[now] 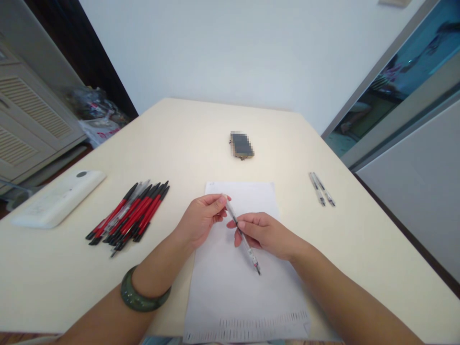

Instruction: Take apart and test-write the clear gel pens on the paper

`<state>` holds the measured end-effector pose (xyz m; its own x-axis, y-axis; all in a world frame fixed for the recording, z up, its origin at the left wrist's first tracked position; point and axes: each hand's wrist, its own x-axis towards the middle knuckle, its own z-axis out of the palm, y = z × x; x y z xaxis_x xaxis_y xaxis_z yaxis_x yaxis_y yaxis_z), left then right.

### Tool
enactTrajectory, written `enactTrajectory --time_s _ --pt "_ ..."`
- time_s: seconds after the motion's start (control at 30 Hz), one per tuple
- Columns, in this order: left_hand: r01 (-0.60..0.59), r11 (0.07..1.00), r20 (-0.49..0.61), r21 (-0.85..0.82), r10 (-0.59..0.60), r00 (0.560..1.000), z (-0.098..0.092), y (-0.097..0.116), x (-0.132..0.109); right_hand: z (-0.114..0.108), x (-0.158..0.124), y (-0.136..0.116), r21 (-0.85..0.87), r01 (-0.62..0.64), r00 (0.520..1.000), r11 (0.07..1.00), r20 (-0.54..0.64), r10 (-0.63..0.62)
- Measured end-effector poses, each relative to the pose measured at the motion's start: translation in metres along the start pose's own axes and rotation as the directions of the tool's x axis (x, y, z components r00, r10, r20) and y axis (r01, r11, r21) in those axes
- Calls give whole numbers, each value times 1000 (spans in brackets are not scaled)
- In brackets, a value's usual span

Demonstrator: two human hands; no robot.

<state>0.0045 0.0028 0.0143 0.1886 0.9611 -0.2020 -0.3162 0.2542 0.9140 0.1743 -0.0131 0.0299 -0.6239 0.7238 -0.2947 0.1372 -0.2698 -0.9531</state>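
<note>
Both hands hold one clear-barrelled pen point(251, 254) above a white sheet of paper point(244, 297). My left hand point(201, 218) pinches its upper end between thumb and fingers. My right hand point(264, 234) is closed round the middle of the barrel, and the tip points down toward me over the paper. A pile of several red-and-black pens point(129, 215) lies to the left of the sheet. Two clear pens point(321, 189) lie side by side to the right. A dark green bangle point(142, 293) is on my left wrist.
A cream table point(53, 268) carries everything. A white remote-like device point(57, 197) lies at the far left, a phone point(241, 144) at the middle back. Short ink marks run along the paper's near edge. A white cabinet and bags stand beyond the left side.
</note>
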Motion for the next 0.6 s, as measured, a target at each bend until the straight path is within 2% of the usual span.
enactTrajectory --time_s 0.17,0.33,0.6 --pt "-16 1000 -7 -24 16 1000 0 1 0 0 0 0 -11 -56 996 998 -65 55" --pt "-39 999 -33 -32 38 999 -3 2 1 -1 1 1 -118 -60 993 991 -108 47" --pt "-104 990 -105 -98 93 990 -13 7 3 -1 1 2 -164 -66 991 984 -128 45"
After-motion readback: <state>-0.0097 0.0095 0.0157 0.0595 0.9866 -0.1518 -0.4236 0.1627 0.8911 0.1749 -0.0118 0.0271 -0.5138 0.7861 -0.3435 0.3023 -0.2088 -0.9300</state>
